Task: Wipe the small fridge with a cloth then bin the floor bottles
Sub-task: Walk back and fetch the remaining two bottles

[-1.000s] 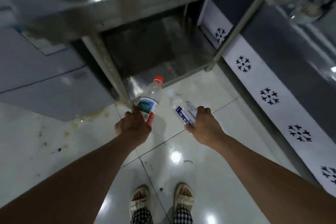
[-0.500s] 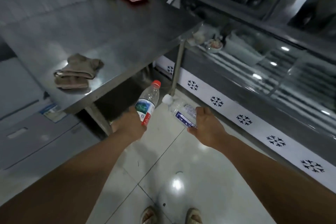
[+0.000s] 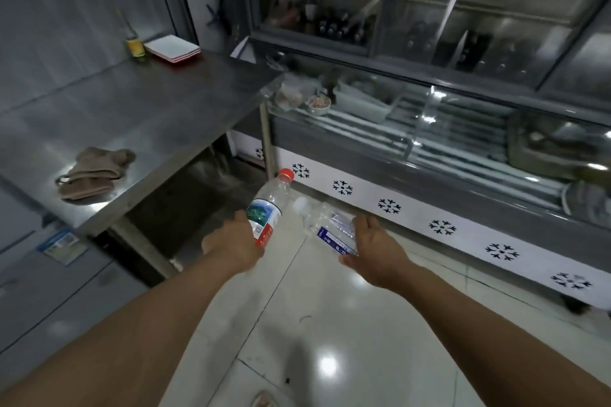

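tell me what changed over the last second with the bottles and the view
The view lifted from the floor and the person's feet up to the steel table and the glass display fridge; the brown cloth came into sight on the table. Both grips stayed: the left hand holds the red-capped bottle, the right hand the crumpled white-capped bottle. Nothing was released.

Left hand (image 3: 233, 246): forearm extended, fingers curled gripping. Right hand (image 3: 377, 253): forearm extended, fingers curled gripping.
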`<state>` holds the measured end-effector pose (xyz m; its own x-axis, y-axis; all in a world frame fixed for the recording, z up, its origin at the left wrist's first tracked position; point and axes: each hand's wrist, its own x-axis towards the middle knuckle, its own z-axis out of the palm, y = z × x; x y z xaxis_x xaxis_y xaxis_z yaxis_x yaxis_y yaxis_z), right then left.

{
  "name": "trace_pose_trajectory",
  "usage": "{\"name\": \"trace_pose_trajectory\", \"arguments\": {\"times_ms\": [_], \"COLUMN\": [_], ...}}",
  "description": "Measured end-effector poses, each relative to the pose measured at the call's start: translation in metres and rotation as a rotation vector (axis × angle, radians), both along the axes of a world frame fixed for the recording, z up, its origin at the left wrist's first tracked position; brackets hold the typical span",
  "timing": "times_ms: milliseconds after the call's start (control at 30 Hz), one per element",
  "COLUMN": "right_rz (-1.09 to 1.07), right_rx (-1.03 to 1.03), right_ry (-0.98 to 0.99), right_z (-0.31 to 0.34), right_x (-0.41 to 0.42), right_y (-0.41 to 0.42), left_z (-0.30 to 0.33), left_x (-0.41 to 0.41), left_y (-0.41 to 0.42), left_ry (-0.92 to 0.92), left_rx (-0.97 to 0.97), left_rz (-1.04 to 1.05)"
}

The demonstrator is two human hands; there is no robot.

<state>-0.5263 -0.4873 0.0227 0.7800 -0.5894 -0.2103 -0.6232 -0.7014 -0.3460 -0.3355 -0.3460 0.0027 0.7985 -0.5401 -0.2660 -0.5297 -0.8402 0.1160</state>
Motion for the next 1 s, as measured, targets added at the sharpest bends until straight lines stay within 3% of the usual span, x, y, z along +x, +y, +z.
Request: {"name": "trace_pose_trajectory", "arguments": {"times_ms": [300,533,1000], "right_rz": [-0.254,-0.554,-1.214], "right_rx": [0.015,0.033,0.064], "right_ry": [-0.001,0.036,0.015], "right_z": [0.019,0.031,0.047], "right_x": [-0.208,-0.358,-0.552], "right_y": [0.028,0.062,0.147], "left_z": [0.027,0.037,0.048], "left_x": [-0.182,-0.314,-0.499], "left_y": [-0.012,-0.038,-0.105], "left_ry": [0.049,0.072,0.056], "left_rx": [-0.021,0.030,0.064], "left_rz": [-0.236,-0.561,-1.183]}}
